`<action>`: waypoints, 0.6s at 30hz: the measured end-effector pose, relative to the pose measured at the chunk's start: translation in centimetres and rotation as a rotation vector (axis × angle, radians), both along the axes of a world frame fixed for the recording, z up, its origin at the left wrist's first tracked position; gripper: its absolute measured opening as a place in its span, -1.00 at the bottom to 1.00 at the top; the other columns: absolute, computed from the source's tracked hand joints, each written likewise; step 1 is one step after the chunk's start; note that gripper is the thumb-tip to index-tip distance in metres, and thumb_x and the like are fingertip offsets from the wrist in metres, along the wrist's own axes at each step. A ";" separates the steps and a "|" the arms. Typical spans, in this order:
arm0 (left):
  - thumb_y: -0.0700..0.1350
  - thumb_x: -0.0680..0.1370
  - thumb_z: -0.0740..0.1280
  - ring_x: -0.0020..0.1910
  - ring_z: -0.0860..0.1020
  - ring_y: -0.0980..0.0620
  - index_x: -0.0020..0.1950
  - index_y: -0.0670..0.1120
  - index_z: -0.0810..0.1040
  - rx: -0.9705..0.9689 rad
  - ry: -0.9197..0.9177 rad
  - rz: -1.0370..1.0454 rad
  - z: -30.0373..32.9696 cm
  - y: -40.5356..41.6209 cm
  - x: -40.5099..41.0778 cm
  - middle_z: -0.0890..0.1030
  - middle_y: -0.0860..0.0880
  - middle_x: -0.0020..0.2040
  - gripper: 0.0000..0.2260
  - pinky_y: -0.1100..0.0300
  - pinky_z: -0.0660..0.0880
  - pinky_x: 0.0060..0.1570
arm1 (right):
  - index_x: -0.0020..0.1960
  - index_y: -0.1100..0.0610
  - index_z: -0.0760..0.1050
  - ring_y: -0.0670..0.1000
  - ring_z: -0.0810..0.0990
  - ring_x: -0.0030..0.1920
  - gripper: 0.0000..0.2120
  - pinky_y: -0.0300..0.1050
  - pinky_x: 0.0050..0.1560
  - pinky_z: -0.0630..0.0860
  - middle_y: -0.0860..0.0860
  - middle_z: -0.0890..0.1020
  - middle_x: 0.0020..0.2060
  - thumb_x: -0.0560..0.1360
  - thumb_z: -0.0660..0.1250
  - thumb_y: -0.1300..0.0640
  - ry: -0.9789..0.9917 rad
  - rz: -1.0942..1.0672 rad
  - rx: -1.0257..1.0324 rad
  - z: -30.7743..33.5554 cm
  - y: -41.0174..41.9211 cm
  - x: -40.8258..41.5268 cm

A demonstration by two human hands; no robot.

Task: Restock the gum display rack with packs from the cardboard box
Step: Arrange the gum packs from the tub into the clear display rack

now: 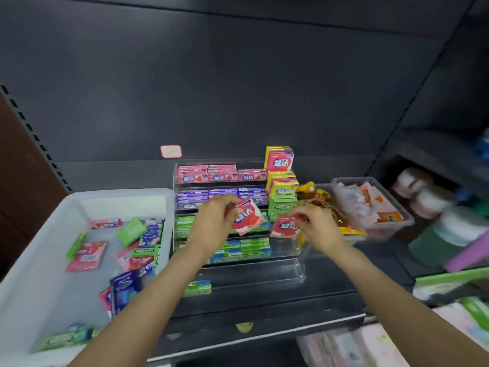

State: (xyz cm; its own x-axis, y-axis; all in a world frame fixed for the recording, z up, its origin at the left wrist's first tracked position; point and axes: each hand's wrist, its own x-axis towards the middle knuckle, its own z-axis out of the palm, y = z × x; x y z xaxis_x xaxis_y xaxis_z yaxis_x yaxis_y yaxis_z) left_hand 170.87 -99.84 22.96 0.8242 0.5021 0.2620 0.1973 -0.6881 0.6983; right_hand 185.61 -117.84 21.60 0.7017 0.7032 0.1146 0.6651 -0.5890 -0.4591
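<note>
A clear acrylic gum rack (288, 271) stands on the dark shelf, with tiers of red, purple and green packs. In front of its middle tiers my left hand (211, 221) pinches a red and white gum pack (248, 219), held tilted. My right hand (317, 226) grips a second red gum pack (284, 226) just right of the first, at the rack's right side. Upright yellow, red and green packs (281, 186) stand in the rack's right column. A white bin (37, 260) at the left holds several loose gum packs. No cardboard box is in view.
A clear tub (397, 207) of orange and pink sachets sits right of the rack, with yellow snack bags (317, 197) between them. A loose green pack (197, 287) lies on the rack's lowest tier. Blurred goods crowd the right edge. A dark back panel rises behind.
</note>
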 end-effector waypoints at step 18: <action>-0.16 0.56 0.31 -0.12 0.48 0.13 0.19 -0.17 0.55 -0.004 0.044 0.095 -0.2 -2.6 2.4 0.62 -0.10 0.04 -0.77 0.41 0.39 -0.21 | 0.18 0.04 0.54 0.00 0.56 0.06 -0.78 -0.17 -0.06 0.51 0.01 0.58 0.10 0.56 0.26 0.16 -0.185 0.171 -0.240 -2.8 0.5 3.6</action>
